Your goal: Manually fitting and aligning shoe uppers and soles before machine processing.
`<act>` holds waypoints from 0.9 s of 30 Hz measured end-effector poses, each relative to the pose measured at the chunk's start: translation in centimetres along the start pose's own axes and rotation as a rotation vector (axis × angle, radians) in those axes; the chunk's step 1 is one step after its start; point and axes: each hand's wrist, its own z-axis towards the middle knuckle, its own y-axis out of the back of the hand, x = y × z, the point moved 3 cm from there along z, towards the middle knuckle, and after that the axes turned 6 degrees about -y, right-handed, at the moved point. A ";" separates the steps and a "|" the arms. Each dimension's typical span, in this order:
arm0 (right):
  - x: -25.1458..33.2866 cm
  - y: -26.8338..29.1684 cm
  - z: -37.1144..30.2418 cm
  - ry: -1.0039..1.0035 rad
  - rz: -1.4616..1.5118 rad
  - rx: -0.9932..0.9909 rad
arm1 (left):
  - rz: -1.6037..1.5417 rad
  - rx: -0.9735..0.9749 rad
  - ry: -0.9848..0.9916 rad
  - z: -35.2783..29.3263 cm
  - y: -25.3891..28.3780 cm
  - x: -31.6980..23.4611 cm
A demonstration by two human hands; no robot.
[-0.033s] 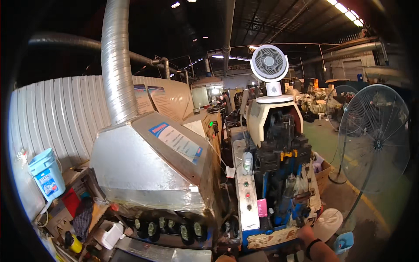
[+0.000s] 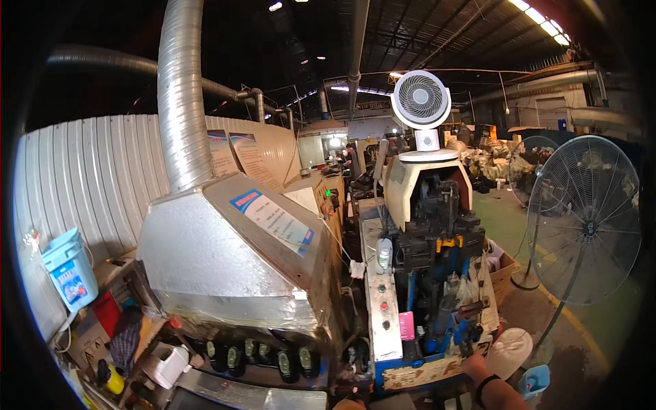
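Observation:
My right hand [image 2: 474, 367], with a dark band on its wrist, reaches to the front right corner of a machine [image 2: 418, 374] with a worn, blue-edged front. It is right by a dark part [image 2: 467, 348] there; the fingers are too small and hidden to tell whether they grip it. A small skin-coloured patch at the bottom edge seems to be my left hand [image 2: 350, 405], cut off by the frame, its fingers out of sight. Left of it, several dark shoe-like pieces [image 2: 288, 365] stand in a row under a metal hood [image 2: 225, 263].
A white fan [image 2: 421, 99] tops the machine. At the right stand a large pedestal fan [image 2: 586, 220], a whitish jug [image 2: 510, 352] and a blue container [image 2: 534, 380]. A light-blue bucket [image 2: 71, 270] hangs at the left wall, above a white container [image 2: 166, 365].
The whole view has shifted very slightly. My right hand stays at the machine's front right corner.

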 end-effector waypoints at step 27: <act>-0.4 0.0 -0.6 0.004 0.151 -0.211 | -1.074 0.468 -1.119 5.5 25.9 -23.6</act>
